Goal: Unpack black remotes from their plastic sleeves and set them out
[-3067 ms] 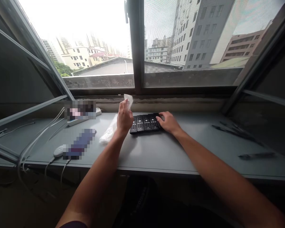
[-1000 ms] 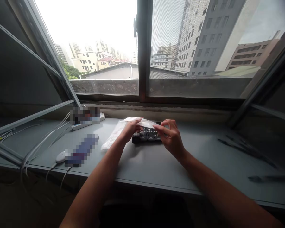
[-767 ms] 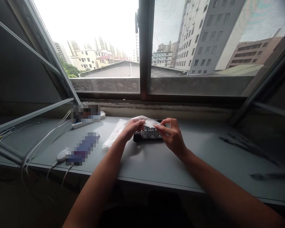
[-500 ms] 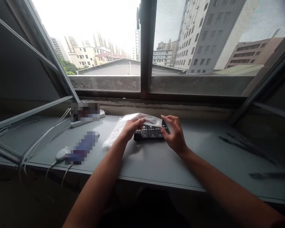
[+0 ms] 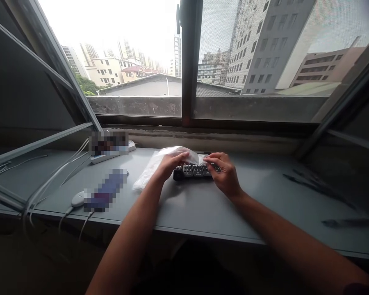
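Inspector: What is the left hand (image 5: 171,164) doing?

Recorder: It is holding a translucent plastic bag (image 5: 175,150), its thumb lying over the film. The fingers are clamping on it, partly hidden from view.

Inspector: And the right hand (image 5: 225,174)?

Recorder: It is pinching the bag's right end; thumb and forefinger are closing together on the film.

Inspector: State the bag's position.

Recorder: It is stretching between both hands, above the bench (image 5: 203,211), and is covering the upper part of the black remote controls (image 5: 193,170).

Inspector: How are those remotes lying?

Recorder: They are lying side by side in a row, keys facing up. The right hand is blocking the row's right end, so I am not confirming a count, nor whether that hand is touching them.

Inspector: What is lying left of the left hand?

Recorder: A flat pile of white plastic film (image 5: 146,174) is resting on the bench. I cannot tell whether the held bag is touching it.

Inspector: Other items?

Recorder: Farther left, a blue object (image 5: 106,190), pixelated, is lying near a white round device (image 5: 78,199). A white power strip (image 5: 113,155) is sitting behind them. Dark cables (image 5: 320,188) are lying at the right, appearing blurred.
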### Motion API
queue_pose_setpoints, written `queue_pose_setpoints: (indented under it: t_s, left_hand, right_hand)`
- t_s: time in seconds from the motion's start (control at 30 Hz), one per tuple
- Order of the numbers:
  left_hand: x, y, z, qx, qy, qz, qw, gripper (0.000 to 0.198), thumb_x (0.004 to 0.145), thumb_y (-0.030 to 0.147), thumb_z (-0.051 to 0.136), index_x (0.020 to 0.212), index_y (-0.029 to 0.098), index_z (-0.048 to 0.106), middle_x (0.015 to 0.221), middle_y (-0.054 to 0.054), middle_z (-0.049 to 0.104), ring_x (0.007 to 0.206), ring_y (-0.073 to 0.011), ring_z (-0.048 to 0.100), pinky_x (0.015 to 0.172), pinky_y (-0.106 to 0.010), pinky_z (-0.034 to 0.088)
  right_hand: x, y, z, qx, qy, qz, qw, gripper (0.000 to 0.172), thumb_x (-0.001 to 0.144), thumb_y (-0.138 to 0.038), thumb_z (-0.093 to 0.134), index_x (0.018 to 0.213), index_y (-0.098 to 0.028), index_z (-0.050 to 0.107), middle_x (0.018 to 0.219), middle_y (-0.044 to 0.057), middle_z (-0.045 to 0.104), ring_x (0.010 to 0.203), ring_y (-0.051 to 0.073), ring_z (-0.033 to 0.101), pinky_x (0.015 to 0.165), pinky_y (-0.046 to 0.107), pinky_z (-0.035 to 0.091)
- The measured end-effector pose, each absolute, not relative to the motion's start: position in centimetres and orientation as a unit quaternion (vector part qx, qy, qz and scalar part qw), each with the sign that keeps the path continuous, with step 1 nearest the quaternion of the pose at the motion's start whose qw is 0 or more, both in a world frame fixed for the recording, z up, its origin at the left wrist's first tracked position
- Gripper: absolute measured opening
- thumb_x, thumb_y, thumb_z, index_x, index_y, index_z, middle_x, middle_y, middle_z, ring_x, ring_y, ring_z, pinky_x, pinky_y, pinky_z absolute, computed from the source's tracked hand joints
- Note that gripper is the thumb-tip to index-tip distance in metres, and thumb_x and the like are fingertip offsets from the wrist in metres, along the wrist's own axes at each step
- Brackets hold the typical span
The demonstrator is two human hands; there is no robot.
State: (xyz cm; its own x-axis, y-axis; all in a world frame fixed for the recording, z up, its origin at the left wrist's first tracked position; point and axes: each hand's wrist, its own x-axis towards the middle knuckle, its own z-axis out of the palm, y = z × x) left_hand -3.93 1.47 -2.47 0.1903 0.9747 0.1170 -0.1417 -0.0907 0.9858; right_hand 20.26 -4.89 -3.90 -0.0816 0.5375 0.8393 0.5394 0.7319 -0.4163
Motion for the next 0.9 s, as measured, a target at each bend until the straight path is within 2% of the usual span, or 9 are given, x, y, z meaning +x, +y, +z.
queue_pose_setpoints:
  t_s: [0.2,0.33,0.57,0.77,0.9]
  left_hand:
    - [-3.56,1.93,-3.05,0.542,0.386,0.531,0.525,0.051,0.072,0.053,0.101,0.108,0.020,0.088,0.096,-0.007,0.080,0.079,-0.0184,0.067,0.069,-0.029,0.047]
    - [-3.47,2.13,-2.93,0.528,0.372,0.555,0.524,0.046,0.074,0.055,0.100,0.104,0.022,0.087,0.095,-0.006,0.079,0.079,-0.0169,0.067,0.069,-0.028,0.047]
    - [-3.22,1.46,-2.84,0.543,0.361,0.523,0.549,0.055,0.071,0.053,0.102,0.113,0.022,0.087,0.107,-0.009,0.083,0.094,-0.0234,0.074,0.082,-0.034,0.055]
    - [-3.56,1.95,-2.88,0.514,0.349,0.564,0.544,0.050,0.070,0.054,0.103,0.103,0.021,0.085,0.098,-0.005,0.080,0.088,-0.0181,0.072,0.074,-0.028,0.055]
    - [-3.91,2.18,-2.61,0.440,0.332,0.584,0.596,0.053,0.069,0.047,0.105,0.107,0.018,0.084,0.101,-0.006,0.080,0.084,-0.0145,0.072,0.075,-0.026,0.058]
  right_hand:
    - [19.94,-5.19,-3.63,-0.386,-0.716,-0.015,0.581,0.022,0.109,-0.031,0.067,0.128,-0.028,0.077,0.123,0.011,0.078,0.116,0.033,0.072,0.106,0.055,0.060]
    - [20.00,-5.21,-3.50,-0.394,-0.709,-0.018,0.584,0.019,0.108,-0.032,0.069,0.124,-0.027,0.077,0.122,0.011,0.079,0.117,0.034,0.073,0.108,0.057,0.060]
    - [19.74,-5.42,-3.66,-0.354,-0.743,-0.007,0.568,0.029,0.110,-0.023,0.063,0.132,-0.032,0.080,0.138,0.007,0.078,0.132,0.032,0.068,0.118,0.059,0.056]
    - [19.68,-5.52,-3.42,-0.376,-0.727,-0.005,0.575,0.023,0.109,-0.025,0.062,0.124,-0.027,0.080,0.126,0.011,0.078,0.120,0.032,0.071,0.109,0.056,0.060]
    - [19.44,-5.70,-3.31,-0.381,-0.729,0.005,0.569,0.021,0.109,-0.027,0.063,0.122,-0.028,0.079,0.125,0.010,0.077,0.121,0.032,0.070,0.110,0.056,0.059]
